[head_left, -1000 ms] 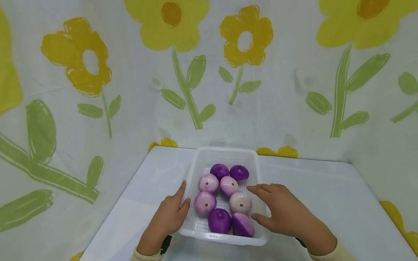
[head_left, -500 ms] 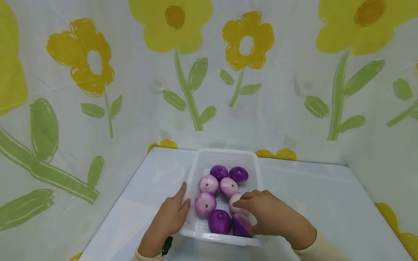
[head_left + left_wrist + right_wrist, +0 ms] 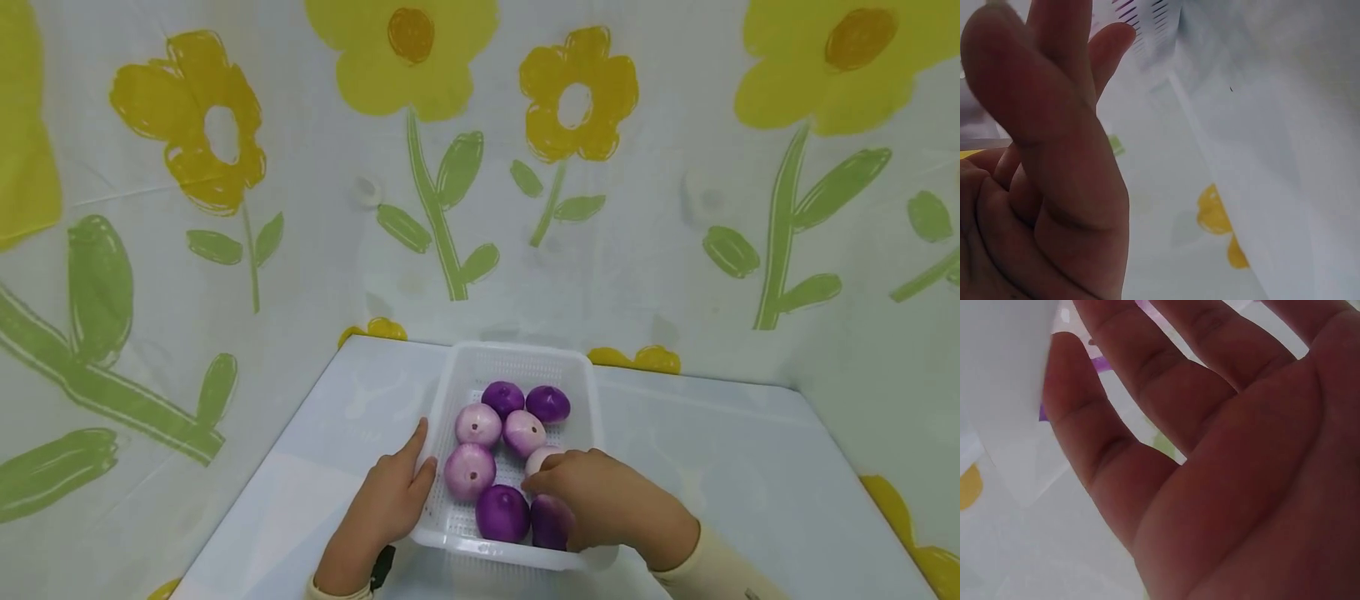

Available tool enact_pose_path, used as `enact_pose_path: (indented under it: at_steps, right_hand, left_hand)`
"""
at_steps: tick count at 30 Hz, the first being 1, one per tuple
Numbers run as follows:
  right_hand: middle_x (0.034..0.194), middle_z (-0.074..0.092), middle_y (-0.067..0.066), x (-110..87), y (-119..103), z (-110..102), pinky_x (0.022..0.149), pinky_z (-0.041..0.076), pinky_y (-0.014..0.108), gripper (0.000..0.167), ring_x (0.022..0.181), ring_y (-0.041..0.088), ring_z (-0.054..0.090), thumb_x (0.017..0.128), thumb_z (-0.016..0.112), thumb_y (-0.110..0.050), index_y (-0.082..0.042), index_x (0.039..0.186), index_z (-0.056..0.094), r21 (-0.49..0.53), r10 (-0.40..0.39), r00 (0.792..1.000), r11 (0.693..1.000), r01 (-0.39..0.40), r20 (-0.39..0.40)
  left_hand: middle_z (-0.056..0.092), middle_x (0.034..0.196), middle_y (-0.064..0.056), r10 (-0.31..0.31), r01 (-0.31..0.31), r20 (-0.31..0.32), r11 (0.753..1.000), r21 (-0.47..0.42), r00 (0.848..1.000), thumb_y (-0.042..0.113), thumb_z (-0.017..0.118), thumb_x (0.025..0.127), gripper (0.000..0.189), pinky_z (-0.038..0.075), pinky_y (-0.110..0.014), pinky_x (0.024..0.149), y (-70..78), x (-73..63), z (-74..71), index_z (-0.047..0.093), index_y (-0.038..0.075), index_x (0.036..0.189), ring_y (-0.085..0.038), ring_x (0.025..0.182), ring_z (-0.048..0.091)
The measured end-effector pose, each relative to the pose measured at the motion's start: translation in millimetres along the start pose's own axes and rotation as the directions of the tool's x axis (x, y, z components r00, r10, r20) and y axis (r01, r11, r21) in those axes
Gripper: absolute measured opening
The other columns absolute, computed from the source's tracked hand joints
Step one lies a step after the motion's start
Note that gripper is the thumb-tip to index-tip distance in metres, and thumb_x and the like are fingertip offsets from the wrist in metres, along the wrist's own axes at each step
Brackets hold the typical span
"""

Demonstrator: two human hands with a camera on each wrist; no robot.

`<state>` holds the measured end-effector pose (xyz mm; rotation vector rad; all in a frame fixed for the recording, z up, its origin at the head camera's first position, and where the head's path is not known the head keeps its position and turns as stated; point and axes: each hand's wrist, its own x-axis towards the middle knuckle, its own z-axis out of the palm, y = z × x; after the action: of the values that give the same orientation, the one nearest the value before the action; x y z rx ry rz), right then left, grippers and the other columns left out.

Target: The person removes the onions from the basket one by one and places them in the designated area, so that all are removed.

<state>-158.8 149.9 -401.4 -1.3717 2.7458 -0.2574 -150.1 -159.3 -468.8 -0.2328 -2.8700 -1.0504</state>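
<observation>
Currently, the left hand (image 3: pixel 390 493) rests against the left rim of the white basket (image 3: pixel 480 546), index finger and thumb extended. The right hand (image 3: pixel 611 502) surrounds the near-right purple onion (image 3: pixel 549 525) inside; its grip cannot be confirmed. Seven other onions (image 3: pixel 503 513) share the basket.

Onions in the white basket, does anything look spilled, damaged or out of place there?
No, nothing stands out. All eight onions that show sit inside the white basket, and I see no obvious damage on them. The right hand covers parts of two, so I can't vouch for those.
</observation>
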Motion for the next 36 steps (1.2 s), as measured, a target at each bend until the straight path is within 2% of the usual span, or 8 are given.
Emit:
enact_pose_path:
  at_steps: [7,12,16,21,23,26,29,36]
  right_hand:
    - [0.076,0.045,-0.019,0.3,-1.7,4.8,0.055,0.043,0.026,0.038,0.065,0.001,0.044,0.065,0.097,-0.018,-0.033,0.085,0.068,-0.025,-0.009,1.000,1.000,0.008,-0.028]
    - [0.072,0.039,-0.018,-3.0,-1.3,6.7,0.053,0.038,0.021,0.035,0.059,0.002,0.038,0.071,0.092,-0.013,-0.031,0.076,0.062,-0.001,-0.018,0.999,1.000,0.018,-0.032]
    - [0.071,0.039,-0.017,-4.5,0.9,8.2,0.054,0.039,0.022,0.032,0.059,0.002,0.040,0.075,0.090,-0.015,-0.030,0.076,0.061,0.023,0.000,1.000,1.000,0.000,-0.015]
    - [0.076,0.044,-0.017,-4.7,6.1,9.1,0.063,0.046,0.024,0.039,0.067,0.003,0.044,0.066,0.095,-0.013,-0.026,0.089,0.065,0.015,0.006,1.000,1.000,-0.006,0.021]
    - [0.080,0.048,-0.016,-4.5,7.8,9.2,0.068,0.048,0.024,0.046,0.072,0.003,0.046,0.061,0.096,-0.012,-0.024,0.096,0.068,0.008,0.004,1.000,1.000,-0.004,0.029]
    - [0.085,0.052,-0.016,-4.7,8.7,8.9,0.073,0.050,0.025,0.053,0.076,0.003,0.047,0.059,0.097,-0.011,-0.021,0.104,0.070,0.018,0.002,0.999,1.000,-0.003,0.033]
    - [0.086,0.053,-0.015,-5.5,8.8,8.2,0.073,0.050,0.024,0.055,0.077,0.003,0.048,0.058,0.097,-0.009,-0.021,0.105,0.070,0.033,0.000,1.000,0.999,-0.001,0.028]
    - [0.083,0.049,-0.015,-6.5,9.8,6.5,0.068,0.046,0.023,0.048,0.074,0.004,0.045,0.061,0.092,-0.006,-0.023,0.098,0.066,0.030,-0.030,0.999,0.999,0.031,-0.026]
  left_hand:
    - [0.070,0.125,-0.026,0.026,-0.026,-0.003,1.000,-0.015,1.000,0.027,0.055,0.110,0.060,0.055,-0.055,0.093,2.9,0.4,1.3,0.037,0.007,0.164,-0.020,0.099,0.069]
    - [0.074,0.101,-0.018,0.030,-0.030,0.002,0.999,-0.021,1.000,0.028,0.055,0.110,0.061,0.055,-0.054,0.091,3.9,1.9,2.4,0.036,0.008,0.165,-0.017,0.092,0.066]
    - [0.073,0.096,-0.014,0.029,-0.029,0.005,0.999,-0.022,1.000,0.027,0.055,0.110,0.061,0.055,-0.054,0.091,4.2,2.1,3.0,0.037,0.008,0.165,-0.016,0.089,0.065]
    - [0.064,0.076,-0.005,0.024,-0.024,0.015,1.000,-0.010,1.000,0.027,0.054,0.111,0.061,0.055,-0.055,0.093,4.1,1.8,1.9,0.035,0.007,0.165,-0.016,0.087,0.064]
    - [0.066,0.078,-0.006,0.024,-0.024,0.010,1.000,-0.005,1.000,0.027,0.054,0.111,0.061,0.055,-0.055,0.093,3.9,1.6,1.5,0.036,0.007,0.165,-0.016,0.088,0.064]
    - [0.073,0.094,-0.016,0.018,-0.018,0.008,1.000,-0.004,1.000,0.028,0.054,0.111,0.061,0.055,-0.055,0.093,4.1,1.0,1.1,0.036,0.008,0.165,-0.017,0.090,0.066]
    - [0.072,0.121,-0.024,0.010,-0.010,0.004,1.000,-0.004,1.000,0.029,0.054,0.111,0.060,0.055,-0.055,0.093,4.2,-0.6,1.7,0.036,0.009,0.165,-0.018,0.097,0.068]
    - [0.067,0.132,-0.028,-0.004,0.004,-0.011,1.000,0.006,1.000,0.028,0.055,0.110,0.060,0.055,-0.057,0.093,4.9,-3.2,2.2,0.037,0.008,0.165,-0.025,0.105,0.070]
